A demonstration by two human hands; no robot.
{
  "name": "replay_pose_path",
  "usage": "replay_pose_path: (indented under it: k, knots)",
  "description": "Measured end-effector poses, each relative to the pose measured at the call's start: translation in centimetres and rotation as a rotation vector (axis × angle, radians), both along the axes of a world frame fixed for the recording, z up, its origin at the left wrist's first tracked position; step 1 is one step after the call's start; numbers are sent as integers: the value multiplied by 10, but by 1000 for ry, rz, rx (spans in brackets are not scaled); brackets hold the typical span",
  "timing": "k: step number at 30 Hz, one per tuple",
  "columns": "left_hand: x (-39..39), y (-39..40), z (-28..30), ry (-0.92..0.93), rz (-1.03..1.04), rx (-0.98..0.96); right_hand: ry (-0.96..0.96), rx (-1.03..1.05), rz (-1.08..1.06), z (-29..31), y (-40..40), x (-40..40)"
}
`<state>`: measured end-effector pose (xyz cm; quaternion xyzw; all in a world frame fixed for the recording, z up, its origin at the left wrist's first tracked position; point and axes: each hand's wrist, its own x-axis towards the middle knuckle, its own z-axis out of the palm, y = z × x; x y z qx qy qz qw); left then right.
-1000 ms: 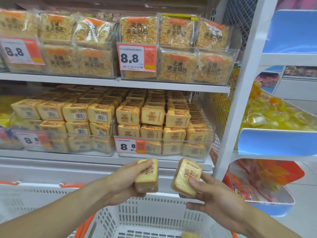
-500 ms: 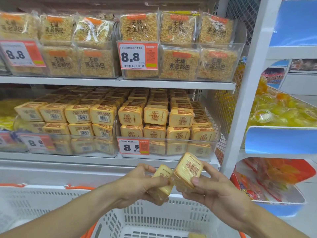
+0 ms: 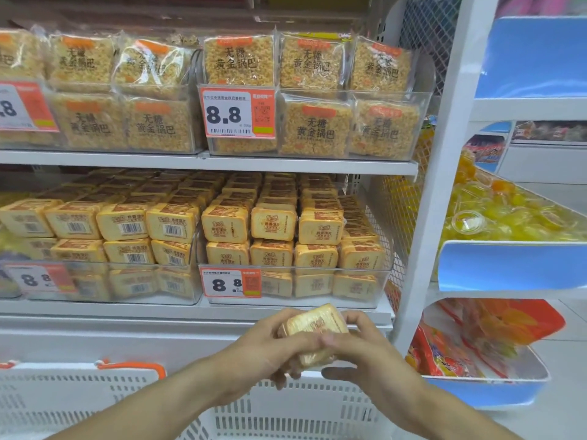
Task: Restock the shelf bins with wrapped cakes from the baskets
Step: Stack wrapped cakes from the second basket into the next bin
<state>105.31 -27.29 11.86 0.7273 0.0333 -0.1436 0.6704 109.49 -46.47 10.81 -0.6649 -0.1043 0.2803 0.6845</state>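
Wrapped cakes point(image 3: 313, 336), seemingly two pressed together as a small stack, sit between both hands just in front of the lower shelf edge and above the white basket point(image 3: 286, 408). The left hand point(image 3: 270, 347) closes around the near left side with its fingers curled under, and the right hand point(image 3: 355, 347) closes over the right side and top; both are holding the stack, though blur hides exactly where each fingertip lies. Judging by their look, these are light, soft blocks in slick film, so they will likely dent if squeezed and slide against each other; a hold on the broad flat faces with gentle, even pressure seems safer than pinching the corners or the wrapper seam. The clear right-hand bin point(image 3: 359, 289) on the lower shelf, marked with an 8.8 price tag point(image 3: 232, 282), already holds rows of the same cakes stacked in layers, label side forward, with its right column lower than the others. The neighbouring clear bin point(image 3: 95, 296) to the left is filled likewise, barcodes facing out. On the shelf above, clear bins point(image 3: 317, 155) hold flat bags of golden rice crisps. What remains inside the basket cannot be told from this view.
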Motion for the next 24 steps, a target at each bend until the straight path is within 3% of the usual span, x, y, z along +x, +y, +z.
replay_pose_path:
  k: [3,5,9,15,17,21,24]
  knots:
    - [3,2,2,-87,-62,111,59,52,57,5,-14,10]
    - [6,-1,3,-157,13,117,30,82,102,9,-21,15]
    - [16,-11,4,-391,210,31,-263,22,60,22,-32,26]
    - [23,-22,10,-651,148,201,-595,-44,122,41,-41,33]
    - [26,-24,15,-729,100,352,-729,-92,67,44,-43,33]
    - [46,-15,18,-969,130,877,-1134,-345,-127,56,-49,51]
    - [73,-16,30,-1017,131,1143,-1252,-475,-177,70,-46,82]
